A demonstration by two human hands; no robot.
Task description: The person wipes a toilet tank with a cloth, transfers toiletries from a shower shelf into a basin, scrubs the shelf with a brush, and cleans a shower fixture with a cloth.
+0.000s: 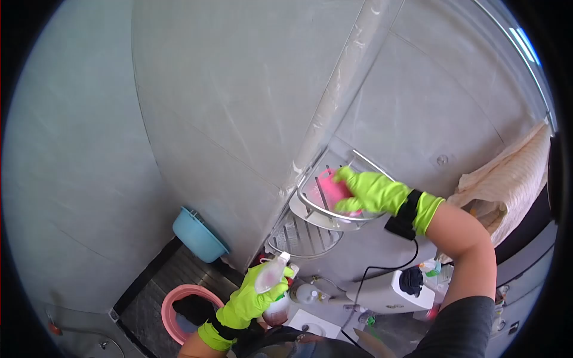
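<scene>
My right hand (373, 192), in a bright green rubber glove, presses a pink cloth or sponge (332, 188) onto the upper corner shelf (311, 203), a slatted metal rack with a rail. Its fingers are curled over the pink piece. Lower down, my left hand (253, 298), in a matching glove, grips a spray bottle (272, 277) with a pale nozzle pointing up; reddish liquid shows in its lower part. A second slatted corner shelf (304, 236) sits below the upper one.
A blue basin (200, 234) leans by the wall. On the dark floor stands a pink basin (173, 298) with dark cloth inside. A light towel (507, 179) hangs at right. Below are a white toilet tank (388, 295) and a white jug (307, 293). A black cable (382, 267) dangles from my right wrist.
</scene>
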